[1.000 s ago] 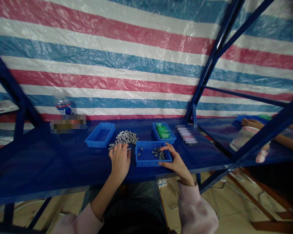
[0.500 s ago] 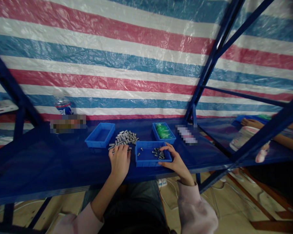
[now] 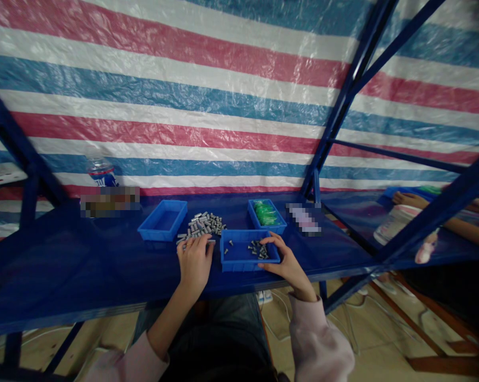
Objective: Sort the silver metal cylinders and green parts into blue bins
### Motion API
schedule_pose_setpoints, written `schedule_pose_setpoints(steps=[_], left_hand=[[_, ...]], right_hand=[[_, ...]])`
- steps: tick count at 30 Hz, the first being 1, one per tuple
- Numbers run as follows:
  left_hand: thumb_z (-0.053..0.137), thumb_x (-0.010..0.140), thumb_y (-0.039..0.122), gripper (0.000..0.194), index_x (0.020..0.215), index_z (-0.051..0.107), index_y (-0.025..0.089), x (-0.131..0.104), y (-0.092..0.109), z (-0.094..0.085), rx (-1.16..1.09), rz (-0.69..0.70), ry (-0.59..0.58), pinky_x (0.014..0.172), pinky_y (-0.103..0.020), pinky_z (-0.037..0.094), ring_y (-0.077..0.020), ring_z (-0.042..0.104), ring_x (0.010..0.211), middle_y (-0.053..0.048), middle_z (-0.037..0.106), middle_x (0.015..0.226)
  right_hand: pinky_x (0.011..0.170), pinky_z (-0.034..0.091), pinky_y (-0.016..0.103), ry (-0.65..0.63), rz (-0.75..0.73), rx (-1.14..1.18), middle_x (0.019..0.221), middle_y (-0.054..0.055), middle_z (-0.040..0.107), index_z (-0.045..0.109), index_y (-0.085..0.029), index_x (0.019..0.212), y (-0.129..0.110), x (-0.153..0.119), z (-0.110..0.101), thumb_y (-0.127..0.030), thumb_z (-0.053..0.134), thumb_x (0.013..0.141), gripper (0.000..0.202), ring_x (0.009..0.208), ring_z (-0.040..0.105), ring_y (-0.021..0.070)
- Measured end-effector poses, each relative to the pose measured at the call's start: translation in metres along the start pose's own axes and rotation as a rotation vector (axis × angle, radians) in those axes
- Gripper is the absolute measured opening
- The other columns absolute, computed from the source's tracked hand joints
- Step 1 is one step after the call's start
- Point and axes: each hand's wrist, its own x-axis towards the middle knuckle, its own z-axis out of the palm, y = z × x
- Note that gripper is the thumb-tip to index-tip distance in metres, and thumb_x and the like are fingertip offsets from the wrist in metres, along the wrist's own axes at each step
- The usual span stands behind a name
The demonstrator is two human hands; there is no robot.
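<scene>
Small grey metal cylinders (image 3: 203, 223) lie in a loose pile on the blue table (image 3: 136, 270). My left hand (image 3: 195, 261) rests at the near edge of that pile, its fingers bent together over a few pieces; what they hold is too small to make out. Right of it stands a blue bin (image 3: 239, 265) with small screws (image 3: 260, 249) inside, mostly toward its right side. My right hand (image 3: 284, 261) grips the right end of this bin, fingertips over the far rim and thumb at the near wall.
Behind stand a blue bin (image 3: 162, 233) at left and one with green pieces (image 3: 265, 213). A bottle (image 3: 102, 172) is at the back left, a blurred item (image 3: 304, 219) at the right. Beyond the blue frame post, another person's hands are near a white tub (image 3: 398, 223).
The whole view has shifted very slightly. Both hands keep nearly the same places, with the right one still at the screw bin.
</scene>
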Motion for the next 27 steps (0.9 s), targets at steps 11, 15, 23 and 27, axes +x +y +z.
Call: schedule_pose_setpoints(steps=[11, 15, 23, 27], left_hand=[[0.059, 0.089, 0.030, 0.014, 0.098, 0.062, 0.020, 0.0024, 0.0022, -0.0016, -0.428, 0.133, 0.197, 0.086, -0.034, 0.049, -0.0180, 0.066, 0.086, -0.003, 0.071, 0.088], [0.061, 0.088, 0.029, 0.014, 0.100, 0.062, 0.021, 0.0028, 0.0038, -0.0020, -0.455, 0.173, 0.143, 0.088, -0.035, 0.049, -0.0182, 0.066, 0.090, -0.002, 0.072, 0.090], [0.053, 0.092, 0.028, 0.026, 0.117, 0.056, 0.021, 0.0034, 0.0030, -0.0025, -0.440, 0.169, -0.036, 0.096, -0.037, 0.046, -0.0195, 0.061, 0.106, -0.005, 0.069, 0.110], [0.040, 0.095, 0.017, 0.029, 0.119, 0.056, 0.018, 0.0043, -0.0013, 0.0030, -0.303, 0.139, -0.076, 0.098, -0.040, 0.045, -0.0210, 0.058, 0.111, -0.009, 0.066, 0.116]], right_hand=[[0.112, 0.026, 0.048, -0.001, -0.010, 0.010, 0.119, 0.007, 0.059, 0.061, -0.026, 0.103, -0.0015, 0.0012, -0.0005, -0.034, 0.083, 0.061, 0.048, 0.136, 0.032, 0.0312], [0.111, 0.027, 0.046, -0.003, -0.007, 0.010, 0.124, 0.007, 0.055, 0.062, -0.026, 0.103, -0.0001, 0.0011, -0.0001, -0.034, 0.083, 0.060, 0.049, 0.136, 0.032, 0.0310], [0.111, 0.028, 0.045, -0.001, 0.000, 0.020, 0.127, 0.007, 0.052, 0.061, -0.026, 0.105, -0.0010, 0.0006, 0.0004, -0.033, 0.084, 0.060, 0.051, 0.136, 0.033, 0.0298], [0.110, 0.029, 0.046, 0.004, 0.006, 0.024, 0.127, 0.007, 0.053, 0.061, -0.026, 0.105, -0.0014, 0.0004, 0.0000, -0.034, 0.084, 0.059, 0.051, 0.136, 0.033, 0.0303]])
